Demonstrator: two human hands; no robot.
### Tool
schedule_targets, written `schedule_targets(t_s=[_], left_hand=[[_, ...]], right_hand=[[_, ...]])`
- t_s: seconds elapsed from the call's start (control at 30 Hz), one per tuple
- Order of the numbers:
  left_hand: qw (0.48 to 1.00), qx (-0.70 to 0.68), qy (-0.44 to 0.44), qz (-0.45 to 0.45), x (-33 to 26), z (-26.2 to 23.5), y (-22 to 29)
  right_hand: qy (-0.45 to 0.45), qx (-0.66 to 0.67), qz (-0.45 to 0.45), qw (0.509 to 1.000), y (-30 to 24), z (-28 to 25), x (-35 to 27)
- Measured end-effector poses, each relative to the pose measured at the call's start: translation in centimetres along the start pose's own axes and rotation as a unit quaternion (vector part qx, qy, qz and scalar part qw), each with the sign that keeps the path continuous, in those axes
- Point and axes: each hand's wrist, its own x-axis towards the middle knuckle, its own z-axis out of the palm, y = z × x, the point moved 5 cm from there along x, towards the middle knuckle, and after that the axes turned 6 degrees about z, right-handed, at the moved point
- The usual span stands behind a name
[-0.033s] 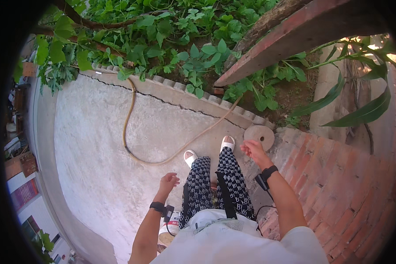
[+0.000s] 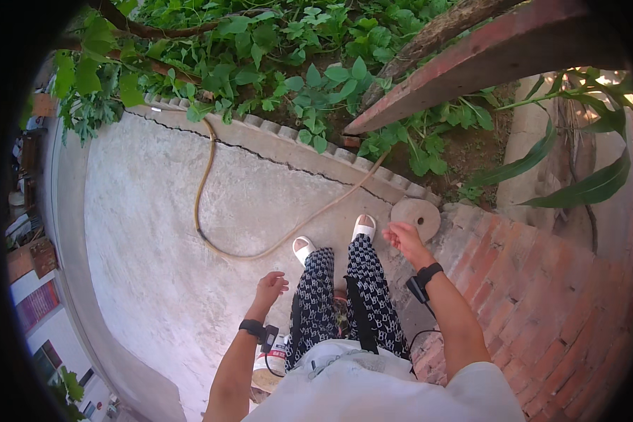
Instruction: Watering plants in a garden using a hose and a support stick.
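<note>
My left hand (image 2: 270, 288) hangs in the air to the left of my legs, over the pale concrete. Its fingers are loosely bent and a little apart, with nothing seen in them. My right hand (image 2: 406, 240) is held out ahead of my right thigh, beside a round stone disc (image 2: 405, 214) with a hole in it. Its fingers are also half curled and slightly parted, and no object shows between them. A dark band with a small black device (image 2: 268, 337) sits on each wrist. Neither hand touches anything.
A tan hose (image 2: 205, 176) curves across the concrete (image 2: 148, 218) ahead of my feet. Beyond a scalloped edging (image 2: 288, 133) grow leafy plants (image 2: 260, 63). A slanted beam (image 2: 464, 67) leans in at upper right. Red brick paving (image 2: 527, 288) lies to my right; a bucket (image 2: 267, 380) stands by my left leg.
The view has shifted very slightly. Both hands stay nearly in the same place, and nothing has been picked up or put down.
</note>
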Motion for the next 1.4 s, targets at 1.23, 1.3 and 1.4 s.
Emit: schedule_targets(t_s=[1.23,1.3,1.4], left_hand=[[0.911,0.311,0.09,0.256,21.8,15.6,2.5],[0.903,0.317,0.094,0.276,21.7,15.3,4.7],[0.884,0.342,0.072,0.31,22.4,14.9,4.0]], right_hand=[[-0.042,0.007,0.103,0.994,6.9,1.8,30.6],[-0.092,0.01,0.115,0.989,6.4,5.2,25.0],[-0.194,0.04,0.119,0.973,7.3,9.3,19.2]])
